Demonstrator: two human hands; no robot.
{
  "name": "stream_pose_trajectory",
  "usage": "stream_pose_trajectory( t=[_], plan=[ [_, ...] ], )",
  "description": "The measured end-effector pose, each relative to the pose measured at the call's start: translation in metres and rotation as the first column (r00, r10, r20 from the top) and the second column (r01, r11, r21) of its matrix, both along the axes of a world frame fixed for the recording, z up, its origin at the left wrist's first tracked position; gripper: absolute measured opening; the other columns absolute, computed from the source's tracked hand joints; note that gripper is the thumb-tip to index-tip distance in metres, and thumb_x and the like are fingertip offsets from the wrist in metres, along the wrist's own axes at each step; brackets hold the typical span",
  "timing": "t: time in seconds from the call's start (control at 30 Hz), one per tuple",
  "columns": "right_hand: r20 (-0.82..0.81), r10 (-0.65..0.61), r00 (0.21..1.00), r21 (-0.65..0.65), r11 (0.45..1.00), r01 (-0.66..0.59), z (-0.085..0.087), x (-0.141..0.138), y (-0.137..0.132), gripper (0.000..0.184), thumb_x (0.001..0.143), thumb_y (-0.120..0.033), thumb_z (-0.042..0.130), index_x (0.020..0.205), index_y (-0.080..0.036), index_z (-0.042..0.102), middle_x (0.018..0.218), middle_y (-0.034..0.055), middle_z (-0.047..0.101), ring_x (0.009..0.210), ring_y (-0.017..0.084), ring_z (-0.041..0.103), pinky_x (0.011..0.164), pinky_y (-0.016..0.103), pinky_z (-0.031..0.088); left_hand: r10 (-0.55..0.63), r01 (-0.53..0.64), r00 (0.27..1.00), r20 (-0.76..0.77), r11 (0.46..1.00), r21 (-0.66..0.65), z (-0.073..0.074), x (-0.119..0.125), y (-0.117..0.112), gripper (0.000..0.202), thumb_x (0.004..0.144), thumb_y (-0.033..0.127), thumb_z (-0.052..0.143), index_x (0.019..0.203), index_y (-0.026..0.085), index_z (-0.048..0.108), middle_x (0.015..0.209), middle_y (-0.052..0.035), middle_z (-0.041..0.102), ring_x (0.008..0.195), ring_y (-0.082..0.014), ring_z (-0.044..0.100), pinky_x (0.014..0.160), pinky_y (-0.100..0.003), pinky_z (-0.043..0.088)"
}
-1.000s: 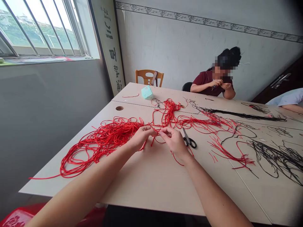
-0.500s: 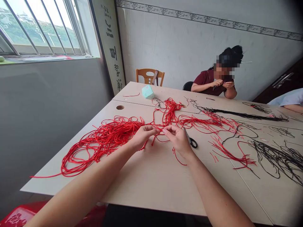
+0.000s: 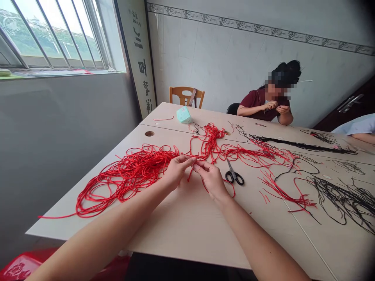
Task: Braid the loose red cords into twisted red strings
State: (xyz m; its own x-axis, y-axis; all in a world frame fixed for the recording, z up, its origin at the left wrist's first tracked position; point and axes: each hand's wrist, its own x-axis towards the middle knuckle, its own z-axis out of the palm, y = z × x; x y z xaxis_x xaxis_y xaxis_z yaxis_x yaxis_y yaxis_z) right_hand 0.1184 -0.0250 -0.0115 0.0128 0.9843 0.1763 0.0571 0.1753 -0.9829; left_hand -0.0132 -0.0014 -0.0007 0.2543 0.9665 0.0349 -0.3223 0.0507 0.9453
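My left hand (image 3: 177, 168) and my right hand (image 3: 209, 175) meet fingertip to fingertip over the table, both pinching a red cord (image 3: 189, 179); the spot they grip is mostly hidden by the fingers. Left of my hands spreads a large loose heap of red cord (image 3: 140, 168). Just beyond them lies a bunch of red braided cords (image 3: 212, 140). Black-handled scissors (image 3: 233, 175) rest to the right of my right hand, blades pointing away.
A pale green box (image 3: 184, 115) stands near the table's far edge. Black cords (image 3: 342, 193) and cut red cord pieces (image 3: 288, 193) lie to the right. Across the table a person in a dark red top (image 3: 254, 101) handles something small. A pale sleeve (image 3: 357, 124) shows at right.
My right hand has moved left, against my left fingertips, uncovering the scissors' handles. The red cord below it has shifted. The view has tilted slightly.
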Motion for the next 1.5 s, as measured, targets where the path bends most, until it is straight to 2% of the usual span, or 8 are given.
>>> stream_pose_trajectory(
  t=[0.23, 0.43, 0.77, 1.07, 1.2, 1.3, 1.37, 1.5],
  plan=[
    [0.070, -0.067, 0.995, -0.006, 0.998, 0.068, -0.001, 0.002, 0.002, 0.020, 0.074, -0.037, 0.061, 0.076, -0.017, 0.062, 0.067, 0.0006, 0.061, 0.060, 0.013, 0.052, 0.058, 0.025, 0.040, 0.017, -0.015, 0.999, 0.046, 0.999, -0.031, 0.002, 0.002, -0.002, 0.024, 0.067, 0.036, 0.071, 0.074, 0.014, 0.064, 0.075, -0.0037, 0.065, 0.075, -0.0143, 0.058, 0.074, -0.027, 0.044],
    [0.425, -0.270, 0.864, 0.267, 0.949, 0.166, 0.009, 0.002, -0.006, 0.013, 0.075, -0.032, 0.058, 0.070, -0.020, 0.060, 0.068, 0.0004, 0.061, 0.054, 0.012, 0.047, 0.055, 0.025, 0.036, 0.066, -0.064, 0.997, 0.037, 0.996, -0.057, 0.003, 0.001, 0.000, 0.023, 0.067, 0.035, 0.071, 0.072, 0.015, 0.061, 0.075, -0.0039, 0.067, 0.077, -0.0149, 0.060, 0.075, -0.028, 0.043],
    [-0.099, -0.031, 0.995, -0.123, 0.992, 0.019, 0.008, 0.001, -0.001, 0.027, 0.067, -0.041, 0.068, 0.079, -0.016, 0.068, 0.062, -0.0018, 0.056, 0.049, 0.008, 0.035, 0.047, 0.022, 0.028, 0.028, -0.026, 0.998, 0.060, 0.999, -0.033, 0.000, 0.002, 0.000, 0.024, 0.065, 0.035, 0.073, 0.075, 0.014, 0.065, 0.076, -0.0029, 0.066, 0.076, -0.0141, 0.059, 0.078, -0.029, 0.043],
    [-0.138, -0.054, 0.989, -0.163, 0.986, 0.031, 0.006, 0.000, 0.001, 0.032, 0.066, -0.042, 0.068, 0.083, -0.015, 0.066, 0.066, 0.0002, 0.057, 0.050, 0.007, 0.035, 0.046, 0.021, 0.026, 0.002, -0.002, 1.000, 0.022, 1.000, -0.010, 0.000, 0.002, 0.000, 0.024, 0.068, 0.035, 0.070, 0.076, 0.013, 0.064, 0.077, -0.0043, 0.065, 0.077, -0.0147, 0.058, 0.077, -0.028, 0.043],
    [0.238, -0.132, 0.962, 0.051, 0.991, 0.123, 0.009, 0.002, -0.003, 0.022, 0.074, -0.039, 0.060, 0.076, -0.017, 0.063, 0.064, 0.0002, 0.058, 0.050, 0.010, 0.042, 0.050, 0.023, 0.033, 0.013, -0.013, 1.000, 0.004, 1.000, 0.003, -0.002, 0.001, 0.001, 0.022, 0.070, 0.034, 0.068, 0.075, 0.014, 0.062, 0.076, -0.0032, 0.064, 0.075, -0.0136, 0.057, 0.075, -0.027, 0.042],
    [0.538, -0.349, 0.768, 0.373, 0.915, 0.154, 0.015, 0.004, -0.009, 0.014, 0.080, -0.030, 0.055, 0.078, -0.019, 0.063, 0.077, 0.0017, 0.063, 0.057, 0.011, 0.050, 0.059, 0.025, 0.037, 0.038, -0.035, 0.998, -0.057, 0.998, 0.055, -0.004, 0.001, 0.003, 0.023, 0.072, 0.036, 0.065, 0.074, 0.014, 0.060, 0.074, -0.0020, 0.063, 0.073, -0.0128, 0.057, 0.074, -0.026, 0.042],
    [0.593, -0.424, 0.685, 0.478, 0.870, 0.125, 0.019, 0.007, -0.011, 0.012, 0.082, -0.026, 0.052, 0.082, -0.020, 0.063, 0.082, 0.0019, 0.064, 0.062, 0.012, 0.053, 0.061, 0.025, 0.038, 0.053, -0.044, 0.994, -0.099, 0.995, 0.089, -0.005, 0.001, 0.005, 0.023, 0.072, 0.036, 0.064, 0.072, 0.014, 0.058, 0.071, -0.0010, 0.062, 0.070, -0.0124, 0.056, 0.073, -0.026, 0.041],
    [0.600, -0.396, 0.695, 0.489, 0.869, 0.074, 0.022, 0.013, -0.010, 0.012, 0.085, -0.025, 0.051, 0.085, -0.019, 0.061, 0.083, 0.0027, 0.063, 0.065, 0.012, 0.056, 0.063, 0.024, 0.041, 0.050, -0.029, 0.986, -0.159, 0.991, 0.128, -0.006, 0.001, 0.006, 0.025, 0.071, 0.037, 0.065, 0.072, 0.014, 0.057, 0.069, -0.0012, 0.063, 0.069, -0.0131, 0.057, 0.068, -0.026, 0.041]
  ],
)
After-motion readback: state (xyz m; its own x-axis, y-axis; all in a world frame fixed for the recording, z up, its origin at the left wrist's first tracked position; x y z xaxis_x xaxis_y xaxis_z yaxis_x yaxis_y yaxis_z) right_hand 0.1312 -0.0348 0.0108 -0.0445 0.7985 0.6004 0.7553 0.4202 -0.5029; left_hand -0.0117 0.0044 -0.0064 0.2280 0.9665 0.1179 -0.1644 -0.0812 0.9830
